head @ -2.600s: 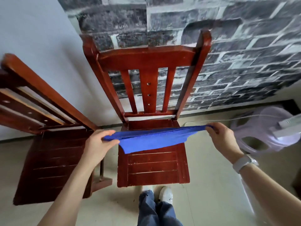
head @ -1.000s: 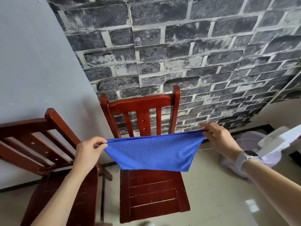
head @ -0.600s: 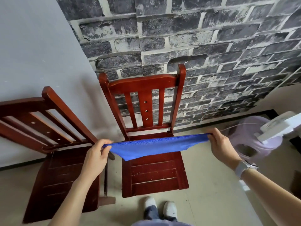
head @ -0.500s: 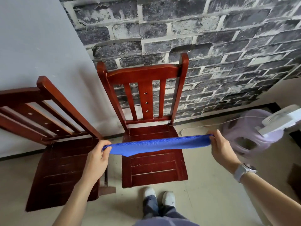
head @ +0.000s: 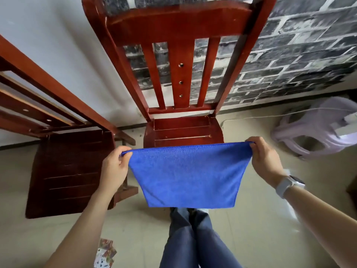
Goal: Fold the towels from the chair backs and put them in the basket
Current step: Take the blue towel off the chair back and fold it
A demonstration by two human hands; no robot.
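The left hand [head: 114, 169] and right hand [head: 265, 161] each pinch a top corner of the blue towel [head: 189, 175], stretched taut and hanging flat above the chair [head: 181, 130] seat's front edge. Bare floor [head: 260, 219] lies to the right.

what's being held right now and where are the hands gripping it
A blue towel. The left hand pinches its upper left corner and the right hand pinches its upper right corner, so it hangs spread between them.
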